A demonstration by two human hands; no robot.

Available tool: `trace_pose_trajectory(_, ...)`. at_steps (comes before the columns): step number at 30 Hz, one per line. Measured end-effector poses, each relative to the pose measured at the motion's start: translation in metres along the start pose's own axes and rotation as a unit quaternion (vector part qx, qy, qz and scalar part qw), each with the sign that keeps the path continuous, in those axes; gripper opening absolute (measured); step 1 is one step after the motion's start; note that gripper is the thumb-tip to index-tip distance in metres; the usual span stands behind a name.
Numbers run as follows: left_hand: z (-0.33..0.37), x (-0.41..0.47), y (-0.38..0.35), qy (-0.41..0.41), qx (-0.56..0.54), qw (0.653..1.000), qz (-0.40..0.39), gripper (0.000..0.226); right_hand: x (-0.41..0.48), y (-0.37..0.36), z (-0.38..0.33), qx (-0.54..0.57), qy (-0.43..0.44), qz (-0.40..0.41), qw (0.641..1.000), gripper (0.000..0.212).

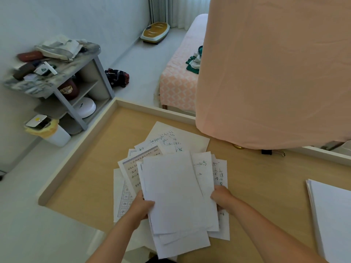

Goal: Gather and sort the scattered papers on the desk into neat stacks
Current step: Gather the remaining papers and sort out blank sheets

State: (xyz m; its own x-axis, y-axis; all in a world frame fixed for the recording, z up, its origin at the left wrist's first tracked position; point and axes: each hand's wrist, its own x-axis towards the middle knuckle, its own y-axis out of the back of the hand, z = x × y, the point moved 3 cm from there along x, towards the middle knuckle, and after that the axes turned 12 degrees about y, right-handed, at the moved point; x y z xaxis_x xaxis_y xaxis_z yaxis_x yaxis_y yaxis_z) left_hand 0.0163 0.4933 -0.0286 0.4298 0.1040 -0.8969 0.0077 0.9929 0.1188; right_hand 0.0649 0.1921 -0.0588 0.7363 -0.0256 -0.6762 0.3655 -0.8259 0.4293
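The left hand [141, 206] grips the left edge of a loose bundle of white paper sheets [174, 196], thumb pressed on top, fingers hidden beneath. The bundle is held above scattered handwritten and printed sheets [167, 141] on the light wooden desk [85, 168]. The right hand [221, 196] holds the bundle's right edge; its finger position cannot be determined. A neat white paper stack [334, 215] lies far right.

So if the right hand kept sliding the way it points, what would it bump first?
Probably the handwritten sheets fanned just beyond the right hand, which points up-left across the desk. Depth is hard to judge from one view.
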Motion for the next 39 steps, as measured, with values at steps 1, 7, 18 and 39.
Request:
trace_pose_trajectory(1, 0.003, -0.005, -0.009, -0.020, 0.018, 1.000, 0.012, 0.042, 0.001, -0.006, -0.004, -0.006, 0.008, -0.011, 1.000, 0.028)
trace_pose_trajectory(7, 0.012, -0.006, -0.032, -0.032, 0.034, 0.999, -0.021, 0.054, -0.001, 0.000, -0.003, 0.089, -0.023, -0.017, 0.996, 0.027)
trace_pose_trajectory(18, 0.033, 0.011, -0.049, -0.139, 0.245, 0.916, 0.285, 0.051, 0.010, 0.041, 0.009, 0.076, 0.090, 0.108, 0.987, 0.039)
trace_pose_trajectory(39, 0.040, 0.027, -0.032, -0.050, -0.061, 0.995, 0.062, 0.042, 0.009, -0.008, -0.021, -0.006, 0.142, 0.129, 0.981, 0.016)
